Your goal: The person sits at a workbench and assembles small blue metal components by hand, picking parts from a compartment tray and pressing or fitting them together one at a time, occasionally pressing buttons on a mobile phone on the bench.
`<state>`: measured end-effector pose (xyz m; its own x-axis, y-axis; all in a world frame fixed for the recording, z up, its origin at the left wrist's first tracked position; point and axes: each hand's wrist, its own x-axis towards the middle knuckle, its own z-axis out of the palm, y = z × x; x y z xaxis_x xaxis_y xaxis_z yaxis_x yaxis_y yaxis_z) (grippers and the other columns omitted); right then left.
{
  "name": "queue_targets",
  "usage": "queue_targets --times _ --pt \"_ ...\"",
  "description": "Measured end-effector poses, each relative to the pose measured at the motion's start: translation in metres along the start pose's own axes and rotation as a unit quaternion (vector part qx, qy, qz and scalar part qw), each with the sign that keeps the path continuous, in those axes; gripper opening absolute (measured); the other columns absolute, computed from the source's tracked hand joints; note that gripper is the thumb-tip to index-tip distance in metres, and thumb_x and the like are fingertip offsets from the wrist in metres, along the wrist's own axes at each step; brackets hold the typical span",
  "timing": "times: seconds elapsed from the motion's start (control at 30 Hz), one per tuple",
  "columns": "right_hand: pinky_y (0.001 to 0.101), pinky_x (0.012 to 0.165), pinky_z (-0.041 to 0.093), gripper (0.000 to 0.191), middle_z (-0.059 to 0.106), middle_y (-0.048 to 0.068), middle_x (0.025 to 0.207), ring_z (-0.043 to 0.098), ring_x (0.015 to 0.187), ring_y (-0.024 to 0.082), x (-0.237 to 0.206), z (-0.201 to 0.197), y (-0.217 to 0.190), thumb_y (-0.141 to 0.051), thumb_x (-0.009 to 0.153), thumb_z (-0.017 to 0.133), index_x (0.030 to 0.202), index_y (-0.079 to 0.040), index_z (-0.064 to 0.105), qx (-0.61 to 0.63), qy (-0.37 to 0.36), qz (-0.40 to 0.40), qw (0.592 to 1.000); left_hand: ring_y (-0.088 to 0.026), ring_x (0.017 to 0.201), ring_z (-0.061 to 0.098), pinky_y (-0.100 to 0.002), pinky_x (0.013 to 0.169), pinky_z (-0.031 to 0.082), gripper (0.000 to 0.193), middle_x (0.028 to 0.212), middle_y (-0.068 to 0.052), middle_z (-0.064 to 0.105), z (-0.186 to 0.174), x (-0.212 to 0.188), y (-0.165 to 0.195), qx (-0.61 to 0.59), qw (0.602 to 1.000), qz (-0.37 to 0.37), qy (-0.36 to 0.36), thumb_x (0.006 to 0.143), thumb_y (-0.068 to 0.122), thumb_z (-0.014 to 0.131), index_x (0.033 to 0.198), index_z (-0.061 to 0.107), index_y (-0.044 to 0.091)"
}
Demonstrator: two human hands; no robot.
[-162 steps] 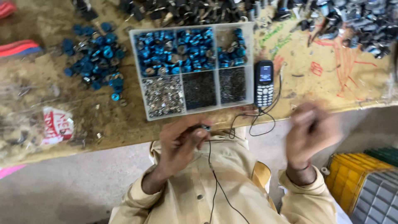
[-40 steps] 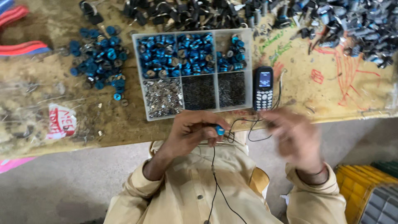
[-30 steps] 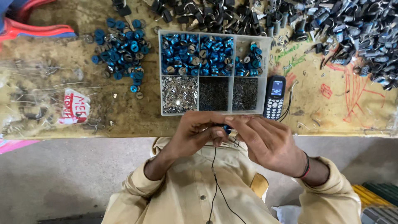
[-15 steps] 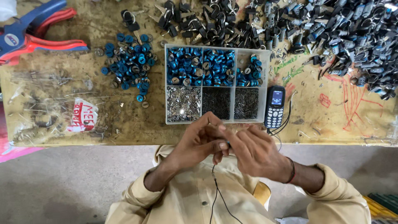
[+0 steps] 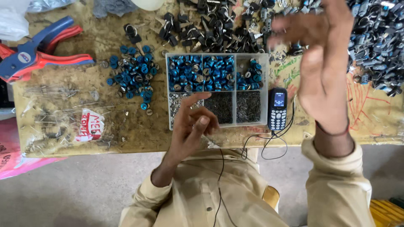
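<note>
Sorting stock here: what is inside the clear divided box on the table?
The box holds blue ring parts in its far compartments and small dark and silvery bits nearer. The left hand covers part of the near-left compartment.

caps in your tray [image 5: 216, 72]: metallic blue, silver centres
loose caps left of tray [image 5: 134, 77]: same blue
parts above tray [image 5: 210, 27]: black
phone right of tray [image 5: 277, 109]: dark blue, lit screen
cutters far left of tray [image 5: 35, 54]: blue and red
your sleeves [image 5: 336, 185]: beige
</note>
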<state>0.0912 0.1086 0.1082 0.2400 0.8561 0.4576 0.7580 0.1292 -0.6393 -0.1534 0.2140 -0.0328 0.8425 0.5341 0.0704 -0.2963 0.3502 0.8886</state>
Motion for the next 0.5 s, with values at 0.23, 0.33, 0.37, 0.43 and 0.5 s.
queue_targets --times 0.23,0.33,0.37,0.43,0.5 --pt "0.0329 0.066 0.048 0.019 0.068 0.016 0.101 0.064 0.078 0.020 -0.019 -0.055 0.069 -0.006 0.112 0.055 0.130 0.002 0.055 -0.233 0.136 0.147 0.952 -0.009 0.071 0.063 -0.024 0.066 0.048 0.033 0.084 -0.005 0.069 -0.001 0.019 -0.010 0.240 0.957 0.151 0.063 0.106 0.009 0.064 0.136 0.056 0.003" --pt "0.0350 0.053 0.045 0.013 0.071 0.018 0.088 0.063 0.065 0.021 -0.030 -0.061 0.103 0.008 0.106 0.063 0.117 0.006 0.068 -0.260 0.001 0.166 0.951 -0.009 0.070 0.063 -0.024 0.064 0.046 0.032 0.081 -0.005 0.069 -0.002 0.018 -0.013 0.229 0.962 0.132 0.064 0.103 0.008 0.067 0.134 0.058 0.002" --pt "0.0334 0.065 0.052 0.014 0.073 0.015 0.095 0.067 0.074 0.018 -0.032 -0.054 0.110 0.006 0.107 0.065 0.119 0.002 0.070 -0.226 -0.033 0.130 0.965 -0.009 0.070 0.063 -0.023 0.064 0.047 0.031 0.082 -0.004 0.069 -0.002 0.018 -0.013 0.213 0.967 0.124 0.060 0.104 0.008 0.067 0.133 0.059 0.002" --pt "0.0332 0.076 0.057 0.013 0.074 0.013 0.102 0.073 0.087 0.020 -0.031 -0.040 0.119 0.003 0.107 0.067 0.118 -0.003 0.071 -0.227 -0.051 0.076 0.970 -0.008 0.070 0.064 -0.023 0.063 0.048 0.028 0.083 -0.004 0.069 -0.003 0.018 -0.014 0.184 0.975 0.108 0.056 0.104 0.006 0.066 0.131 0.060 0.002" --pt "0.0356 0.071 0.056 0.014 0.073 0.015 0.102 0.072 0.085 0.026 -0.022 -0.021 0.123 0.004 0.103 0.068 0.114 -0.003 0.072 -0.290 -0.012 0.043 0.956 -0.007 0.067 0.062 -0.023 0.061 0.046 0.024 0.080 -0.003 0.069 -0.003 0.019 -0.014 0.206 0.971 0.114 0.047 0.102 0.005 0.068 0.125 0.064 0.002"
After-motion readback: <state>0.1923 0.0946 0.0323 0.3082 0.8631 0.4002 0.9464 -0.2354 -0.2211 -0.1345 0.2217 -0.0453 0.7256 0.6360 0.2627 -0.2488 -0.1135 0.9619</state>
